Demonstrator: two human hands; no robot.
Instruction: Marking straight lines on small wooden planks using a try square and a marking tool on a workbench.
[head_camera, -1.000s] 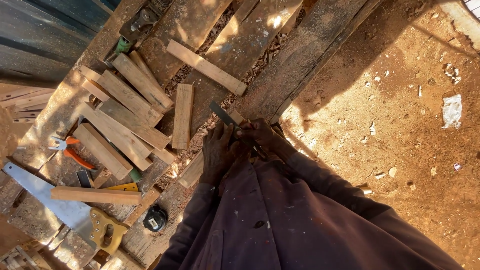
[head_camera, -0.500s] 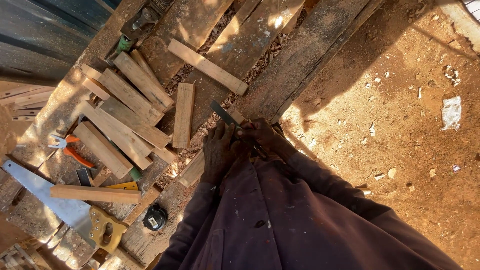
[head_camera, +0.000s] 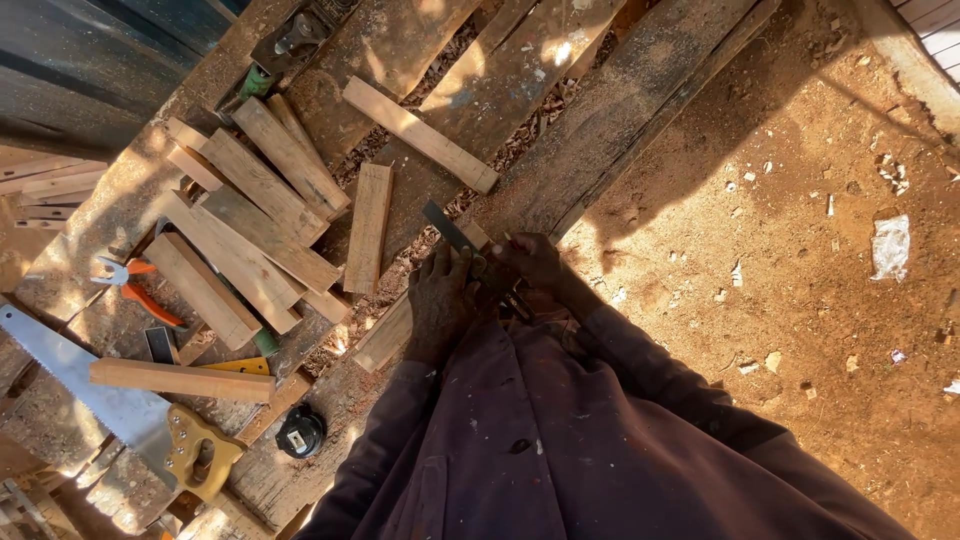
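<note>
Rough plank bench, both hands closed around a flat dark metal blade.

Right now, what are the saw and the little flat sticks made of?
The saw looks like a grey metal blade, dull, with a yellowish handle, wood or plastic, hard to tell. The short slats look like bare, unpainted wood: pale tan with grain lines and square-cut ends.
</note>
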